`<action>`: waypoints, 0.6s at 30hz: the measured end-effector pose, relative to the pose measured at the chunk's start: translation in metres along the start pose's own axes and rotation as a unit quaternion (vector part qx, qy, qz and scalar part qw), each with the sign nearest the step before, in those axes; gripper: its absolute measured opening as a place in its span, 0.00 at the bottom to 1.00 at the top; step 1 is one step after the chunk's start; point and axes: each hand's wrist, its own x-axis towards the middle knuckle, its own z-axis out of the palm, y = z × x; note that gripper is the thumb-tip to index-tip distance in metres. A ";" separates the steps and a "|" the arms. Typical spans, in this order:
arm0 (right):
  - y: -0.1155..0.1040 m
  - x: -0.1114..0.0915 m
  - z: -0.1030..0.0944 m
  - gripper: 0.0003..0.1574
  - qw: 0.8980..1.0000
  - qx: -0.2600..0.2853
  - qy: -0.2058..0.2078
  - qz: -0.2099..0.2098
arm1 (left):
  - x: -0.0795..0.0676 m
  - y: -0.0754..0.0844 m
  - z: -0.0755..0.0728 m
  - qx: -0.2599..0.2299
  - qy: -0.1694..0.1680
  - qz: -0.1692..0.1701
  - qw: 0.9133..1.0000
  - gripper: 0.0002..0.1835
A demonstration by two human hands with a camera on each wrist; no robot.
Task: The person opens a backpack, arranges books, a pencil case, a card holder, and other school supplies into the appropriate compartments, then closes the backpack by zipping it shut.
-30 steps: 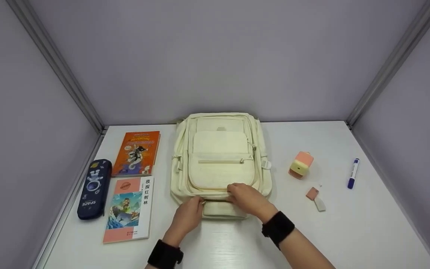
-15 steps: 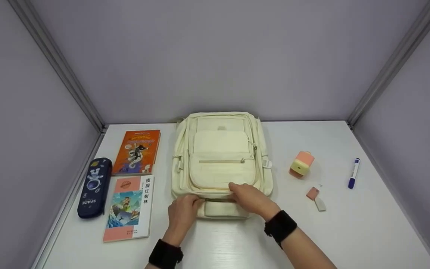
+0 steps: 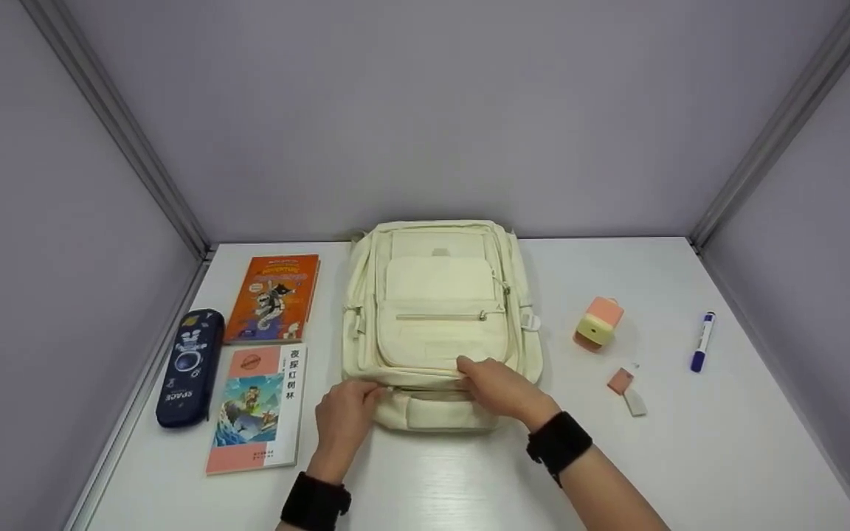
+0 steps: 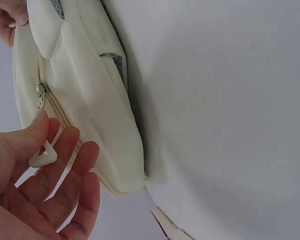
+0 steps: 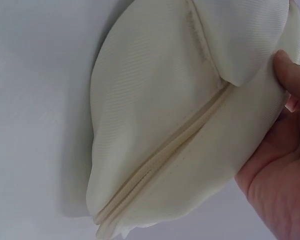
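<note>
A cream backpack (image 3: pixel 443 343) lies front side up at the back middle of the white table. At its lower left corner is my left hand (image 3: pixel 344 413). In the left wrist view that hand's thumb and forefinger pinch the zipper pull (image 4: pixel 43 156), which hangs from a metal slider (image 4: pixel 41 88) on the bag's zip. My right hand (image 3: pixel 502 389) grips the lower right edge of the front section, thumb on top. The right wrist view shows a stretch of zip (image 5: pixel 160 160) running along the bag beside this hand.
An orange book (image 3: pixel 271 299), a white and pink book (image 3: pixel 255 409) and a navy pencil case (image 3: pixel 190 369) lie to the left. On the right are a pink and yellow box-shaped thing (image 3: pixel 599 323), a small pink and white item (image 3: pixel 627 389) and a blue-capped marker (image 3: pixel 702 342).
My left hand has moved left along the bag's lower edge with the zipper pull, toward the corner. The right hand keeps its grip, nearly still.
</note>
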 end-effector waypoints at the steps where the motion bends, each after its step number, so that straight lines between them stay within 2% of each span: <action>1: 0.000 0.000 0.000 0.13 1.000 0.003 0.000 -0.001 | 0.001 -0.002 -0.002 0.001 -0.003 -0.005 1.000 0.04; 6: 0.003 -0.002 -0.002 0.13 1.000 0.008 0.006 -0.004 | 0.004 -0.017 -0.011 0.012 0.000 -0.019 1.000 0.04; 12: 0.005 -0.003 -0.003 0.12 1.000 0.001 0.009 -0.017 | 0.009 -0.036 -0.021 0.037 0.007 0.001 0.999 0.05; 18: 0.006 -0.003 -0.003 0.12 1.000 0.007 0.003 -0.014 | 0.018 -0.044 -0.023 0.071 0.002 0.010 0.997 0.05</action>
